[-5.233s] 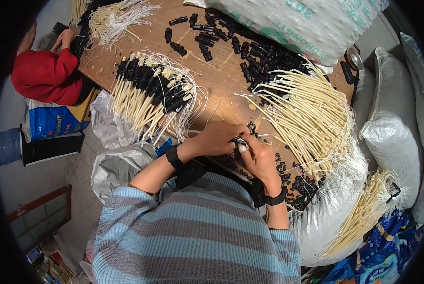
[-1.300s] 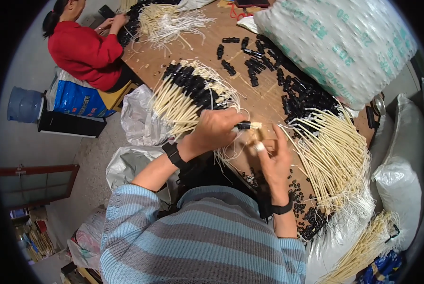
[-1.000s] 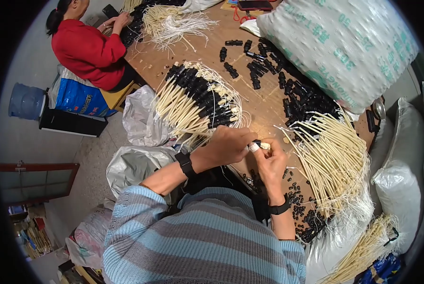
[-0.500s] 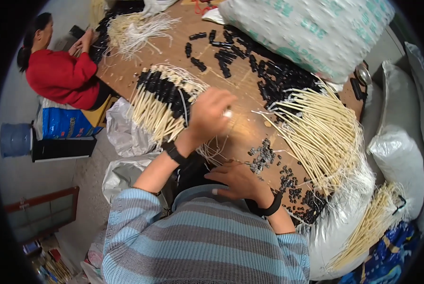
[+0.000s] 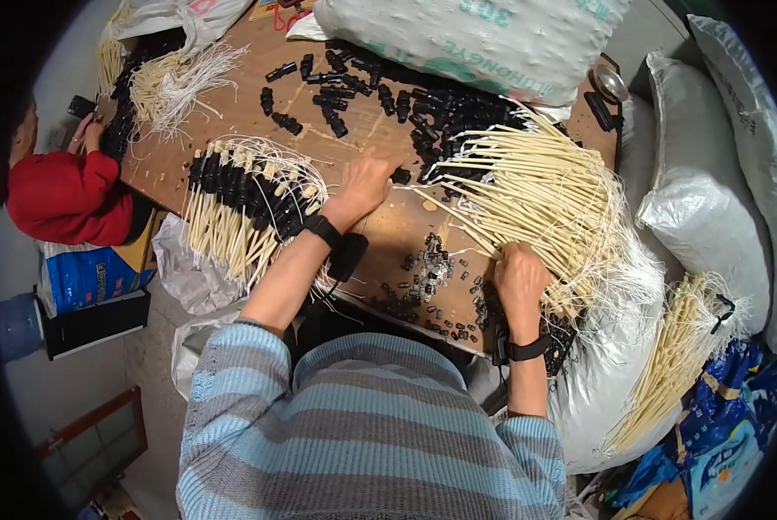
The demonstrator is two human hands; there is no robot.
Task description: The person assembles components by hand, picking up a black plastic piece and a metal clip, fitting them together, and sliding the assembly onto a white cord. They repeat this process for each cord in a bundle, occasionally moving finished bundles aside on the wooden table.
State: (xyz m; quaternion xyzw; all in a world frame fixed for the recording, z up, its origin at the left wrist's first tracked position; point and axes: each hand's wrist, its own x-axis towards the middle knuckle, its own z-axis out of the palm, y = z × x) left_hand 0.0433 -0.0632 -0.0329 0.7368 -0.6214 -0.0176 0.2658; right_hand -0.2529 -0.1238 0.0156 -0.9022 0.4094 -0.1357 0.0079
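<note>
My left hand (image 5: 369,184) is over the middle of the table, fingers closed at a short black plastic connector (image 5: 401,176) that shows past the fingertips. My right hand (image 5: 520,279) is curled at the near left edge of a big fan of cream-coloured tubes (image 5: 545,191) with white threads. One cream tube (image 5: 458,222) runs from its fingers up and left; the grip itself is partly hidden. Left of my left forearm lies a row of cream tubes fitted with black connectors (image 5: 241,195). Small black and clear parts (image 5: 432,270) are scattered between my hands.
Loose black connectors (image 5: 332,100) are strewn across the far side of the table (image 5: 232,113). A large white sack (image 5: 484,43) lies at the back. More stuffed sacks (image 5: 709,199) stand on the right. A person in red (image 5: 68,195) works at the far left corner.
My right hand has moved from the table's front edge up and right to the cream tubes. My left hand, blurred earlier, is now by a black connector. The view has shifted right.
</note>
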